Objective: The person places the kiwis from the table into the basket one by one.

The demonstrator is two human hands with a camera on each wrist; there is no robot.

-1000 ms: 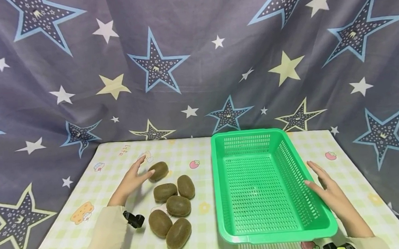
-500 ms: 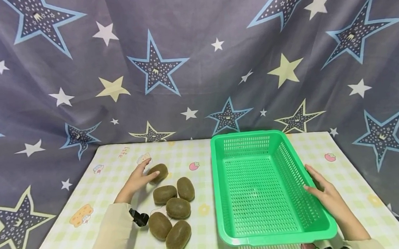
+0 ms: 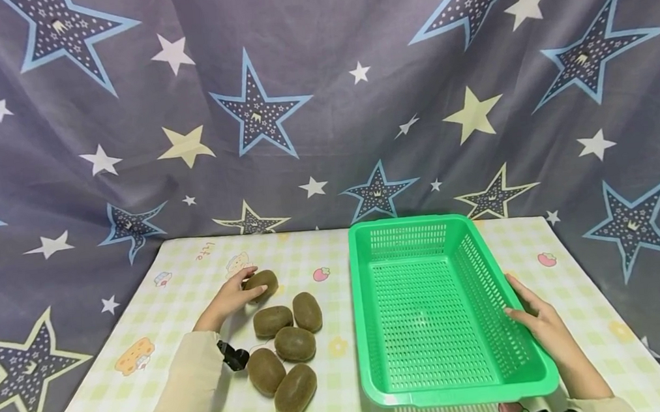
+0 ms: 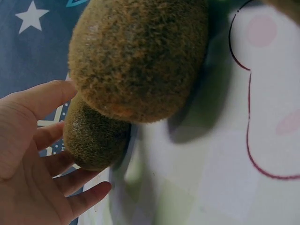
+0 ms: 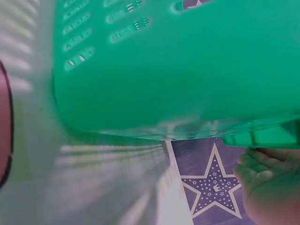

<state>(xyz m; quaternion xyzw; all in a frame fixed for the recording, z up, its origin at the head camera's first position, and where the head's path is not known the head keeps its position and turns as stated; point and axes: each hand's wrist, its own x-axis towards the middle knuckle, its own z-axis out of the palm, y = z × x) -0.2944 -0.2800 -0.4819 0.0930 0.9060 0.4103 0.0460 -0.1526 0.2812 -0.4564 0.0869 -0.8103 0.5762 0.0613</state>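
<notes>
We see a dark grey-purple fabric curtain (image 3: 324, 134) at twelve o'clock, printed with white, yellow and blue-edged stars. In front of it lies a tabletop (image 3: 328, 252) in a pale green-and-white check with cartoon food, flowers and strawberries; we read it as our dial.

At three o'clock stands a rectangular green plastic basket (image 3: 362, 321), with slotted walls, a perforated floor and a broad smooth rim. Its long sides run from near us toward the curtain.

Two cream-coloured sleeves come in, the left sleeve (image 3: 178, 389) from seven o'clock and the right sleeve (image 3: 601, 407) from between four and five.

On the basket's outer side, also toward three, the right hand (image 3: 543, 325) grasps the rim, its thumb over the edge and its fingers outside and beneath.

Toward ten o'clock, the left hand (image 3: 229, 301) has its thumb and fingers curved around the farthest brown, fuzzy, oval kiwifruit (image 3: 263, 282), which lies on the tabletop; we cannot tell how firmly it grips.

Five similar brown kiwifruit lie nearer to us: a close trio (image 3: 295, 344) around nine, and a pair (image 3: 266, 372) side by side at eight.

Smallest, a black wrist device (image 3: 234, 356) sits at the left cuff.
</notes>
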